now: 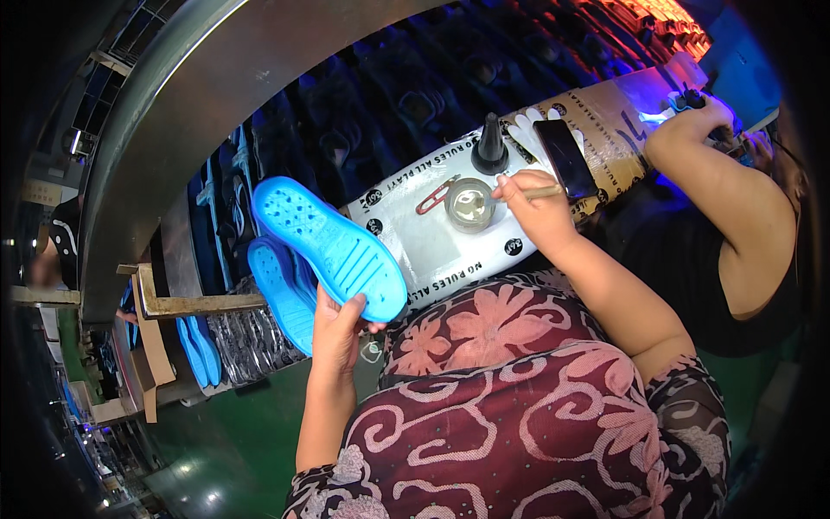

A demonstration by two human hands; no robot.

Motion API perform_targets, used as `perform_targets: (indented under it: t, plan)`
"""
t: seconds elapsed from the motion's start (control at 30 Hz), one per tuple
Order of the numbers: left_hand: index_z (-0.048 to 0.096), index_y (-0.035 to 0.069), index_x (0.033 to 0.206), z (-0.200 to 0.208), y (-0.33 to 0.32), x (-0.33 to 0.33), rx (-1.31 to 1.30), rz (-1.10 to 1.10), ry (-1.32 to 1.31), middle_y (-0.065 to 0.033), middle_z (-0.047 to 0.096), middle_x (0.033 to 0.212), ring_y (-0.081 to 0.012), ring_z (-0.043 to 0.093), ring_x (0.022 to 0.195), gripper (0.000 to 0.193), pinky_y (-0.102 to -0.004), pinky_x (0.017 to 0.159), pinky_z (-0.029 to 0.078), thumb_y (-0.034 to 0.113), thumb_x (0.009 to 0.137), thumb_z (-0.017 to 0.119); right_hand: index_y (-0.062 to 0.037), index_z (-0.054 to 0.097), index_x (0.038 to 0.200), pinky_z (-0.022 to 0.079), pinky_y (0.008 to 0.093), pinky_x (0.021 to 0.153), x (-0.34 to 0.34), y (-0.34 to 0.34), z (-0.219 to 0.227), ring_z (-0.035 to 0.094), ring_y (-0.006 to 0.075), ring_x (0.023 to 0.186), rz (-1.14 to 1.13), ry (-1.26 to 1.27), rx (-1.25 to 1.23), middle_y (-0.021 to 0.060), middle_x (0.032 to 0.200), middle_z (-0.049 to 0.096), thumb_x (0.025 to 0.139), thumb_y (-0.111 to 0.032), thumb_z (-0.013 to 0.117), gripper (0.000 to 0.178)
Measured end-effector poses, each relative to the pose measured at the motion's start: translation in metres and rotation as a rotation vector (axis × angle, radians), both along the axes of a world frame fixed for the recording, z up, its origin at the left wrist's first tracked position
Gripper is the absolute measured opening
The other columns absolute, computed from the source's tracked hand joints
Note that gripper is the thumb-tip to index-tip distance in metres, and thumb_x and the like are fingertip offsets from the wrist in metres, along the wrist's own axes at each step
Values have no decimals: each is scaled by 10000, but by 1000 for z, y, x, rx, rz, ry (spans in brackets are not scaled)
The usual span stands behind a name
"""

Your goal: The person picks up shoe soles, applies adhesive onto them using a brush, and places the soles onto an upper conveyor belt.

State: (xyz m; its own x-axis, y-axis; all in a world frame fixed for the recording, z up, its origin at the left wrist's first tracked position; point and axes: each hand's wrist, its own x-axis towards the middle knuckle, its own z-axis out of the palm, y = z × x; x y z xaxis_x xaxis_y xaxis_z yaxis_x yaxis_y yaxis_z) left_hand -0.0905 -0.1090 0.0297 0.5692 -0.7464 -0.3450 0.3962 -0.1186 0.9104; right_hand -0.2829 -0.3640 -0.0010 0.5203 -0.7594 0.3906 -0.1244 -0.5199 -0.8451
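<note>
My left hand (335,333) grips the forefoot end of a bright blue shoe sole (320,232), tilted up with its ribbed and dimpled face in view. Partly behind it is another blue sole (278,294); whether my fingers touch that one I cannot tell. Closed round a thin wooden-handled tool (548,191), like a brush, my right hand (538,212) is just right of a clear glass jar (469,213) with pale contents. The tool's working end is hidden. Red-handled thread snips (437,197) lie left of the jar, and a black bottle with a pointed nozzle (490,151) stands behind it.
A printed white sheet (415,268) covers the work board. A dark phone (564,157) and white gloves (526,130) lie beyond my right hand. A co-worker's arm (718,182) reaches in at the right. A metal beam (173,112) curves over the left; blue soles (197,350) stand below.
</note>
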Motion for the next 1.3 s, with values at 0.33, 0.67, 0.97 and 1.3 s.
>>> perform_targets:
  t: [0.33,0.67,0.97,1.3]
  plan:
    - [392,-67,1242,13,-29,-24,-26,184,-585,-174,596,1094,-231,611,981,516,-340,907,463,78,812,637,-8,686,821,463,237,656,-11,29,52,560,103,679,103,-166,492,59,804,669,951,-265,573,309]
    - [408,-68,1210,22,-33,-37,-242,120,-941,-121,647,916,-173,649,785,504,-287,720,509,-7,768,642,-60,679,701,437,373,786,9,72,87,565,227,624,348,-136,-271,35,623,616,863,-156,621,197]
    - [372,-73,1251,10,-28,-30,-337,125,-1154,-144,654,876,-225,664,734,575,-311,706,517,-34,745,643,-63,654,663,430,377,801,7,74,89,565,242,628,317,-23,-327,42,618,608,858,-165,622,223]
    - [379,-72,1252,16,-29,-35,-250,133,-921,-152,649,949,-202,657,806,556,-301,753,510,-20,761,635,-72,650,646,420,375,760,18,72,87,549,245,616,351,-45,-368,38,610,603,852,-156,632,224]
